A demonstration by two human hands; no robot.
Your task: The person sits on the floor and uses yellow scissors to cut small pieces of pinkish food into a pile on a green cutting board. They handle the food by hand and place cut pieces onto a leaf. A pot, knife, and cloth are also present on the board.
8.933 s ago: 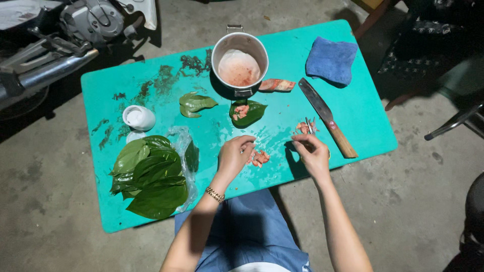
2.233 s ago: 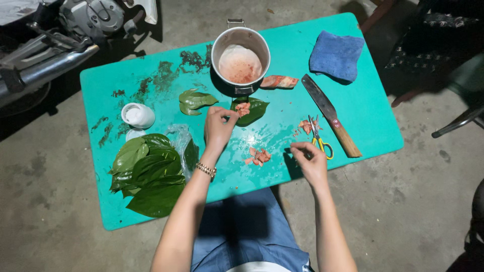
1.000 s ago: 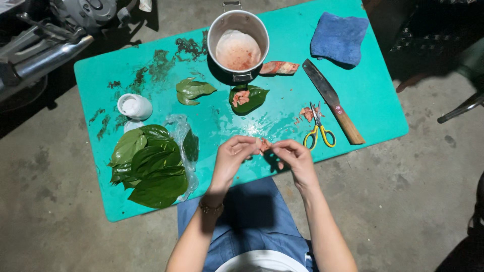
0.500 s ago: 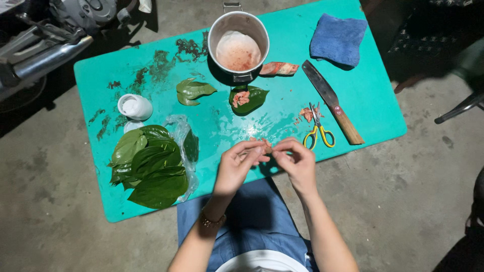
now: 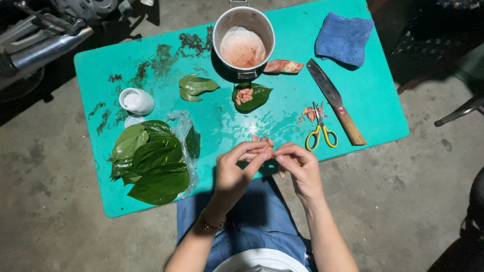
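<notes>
Fingers (image 5: 262, 157) of both hands pinch small pinkish-orange bits (image 5: 265, 142) above the turquoise counter (image 5: 383, 100); fingertips hide most of them.

your 2 bare forearms rise from the bottom of the view and angle inward, so the hands meet near the middle. your left hand (image 5: 236, 168) is curled, fingers bent toward the right, thumb and fingertips pinched together. your right hand (image 5: 298, 166) mirrors it, knuckles up, its fingertips touching those of the left. whether anything sits between the fingertips is too small to tell. both wrists are slightly bent and both elbows lie out of view.
</notes>
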